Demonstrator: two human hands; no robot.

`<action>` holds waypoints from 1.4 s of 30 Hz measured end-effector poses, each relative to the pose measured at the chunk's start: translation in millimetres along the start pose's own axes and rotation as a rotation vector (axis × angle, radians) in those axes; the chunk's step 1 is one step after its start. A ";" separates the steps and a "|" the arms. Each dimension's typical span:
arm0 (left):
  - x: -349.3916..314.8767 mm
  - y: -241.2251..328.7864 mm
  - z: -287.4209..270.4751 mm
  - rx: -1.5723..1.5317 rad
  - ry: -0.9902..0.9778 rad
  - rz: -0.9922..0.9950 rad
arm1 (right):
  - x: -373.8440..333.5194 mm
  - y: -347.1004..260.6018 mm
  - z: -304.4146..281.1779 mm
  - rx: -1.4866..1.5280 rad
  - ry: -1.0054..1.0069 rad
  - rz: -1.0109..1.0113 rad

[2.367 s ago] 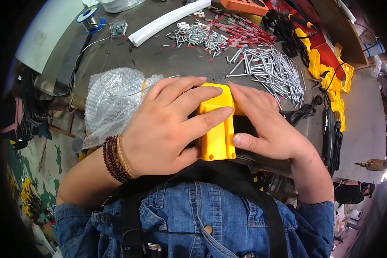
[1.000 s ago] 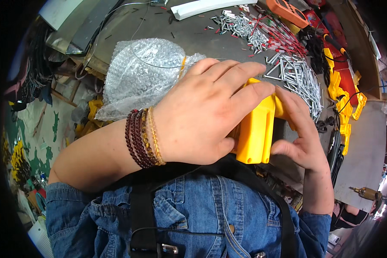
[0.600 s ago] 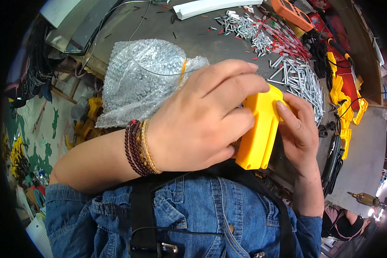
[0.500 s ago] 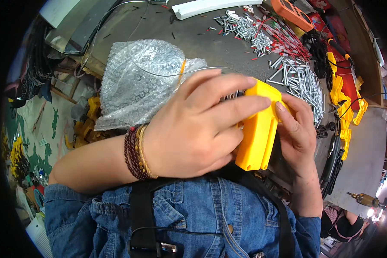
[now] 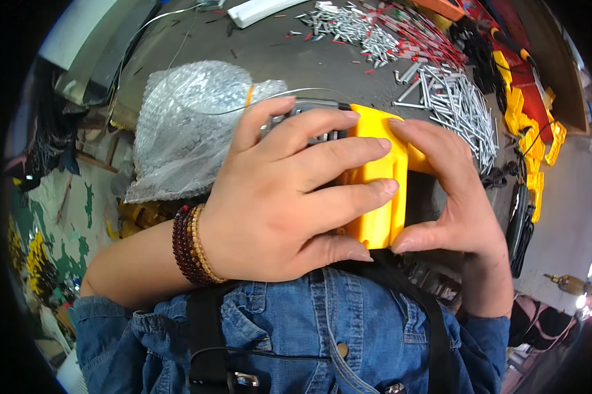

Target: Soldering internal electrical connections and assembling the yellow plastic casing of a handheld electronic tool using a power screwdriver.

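Between my hands, just above my lap, is a yellow plastic housing (image 5: 379, 171) with a narrow block shape. My left hand (image 5: 270, 190) lies across its left side, fingers spread over its face and thumb at the lower edge. On the other side, my right hand (image 5: 460, 197) grips it, fingers at the upper right edge and thumb at the lower right corner. A dark part with small metal pieces (image 5: 322, 136) shows between my left fingers, joined to or beside the housing; most of it is hidden.
Left on the grey table (image 5: 243, 52) lies a bubble-wrap bag (image 5: 184, 131). Piles of long screws (image 5: 457, 111), small metal pieces (image 5: 352, 29) and red-ended leads (image 5: 424, 36) lie at the far right. Yellow plastic parts (image 5: 516, 108) and a black corded tool (image 5: 521, 230) line the right side.
The housing has shifted slightly and its long side stands more upright. My left fingers have spread lower across it, and my right thumb has moved from its upper part to the lower corner.
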State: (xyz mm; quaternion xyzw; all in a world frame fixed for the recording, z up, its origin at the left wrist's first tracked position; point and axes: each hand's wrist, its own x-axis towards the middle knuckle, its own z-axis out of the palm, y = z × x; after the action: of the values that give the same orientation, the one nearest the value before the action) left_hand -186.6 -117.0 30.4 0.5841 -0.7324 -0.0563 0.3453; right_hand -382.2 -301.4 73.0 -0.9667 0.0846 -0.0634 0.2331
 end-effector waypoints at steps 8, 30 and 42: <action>3.0 -2.6 -4.4 0.156 -0.117 0.052 | -9.4 7.4 -20.2 0.077 0.307 -0.048; 2.6 3.6 -4.3 0.194 -0.110 0.079 | 2.7 13.2 21.8 -0.360 0.316 -0.117; 20.9 18.3 -19.8 0.299 -0.230 0.133 | 24.6 16.7 16.5 -0.287 0.070 0.403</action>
State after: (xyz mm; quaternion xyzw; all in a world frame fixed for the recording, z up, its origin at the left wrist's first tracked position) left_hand -191.9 -123.6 63.4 0.5688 -0.8043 0.0098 0.1717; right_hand -357.8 -313.6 52.7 -0.9508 0.2916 -0.0363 0.0982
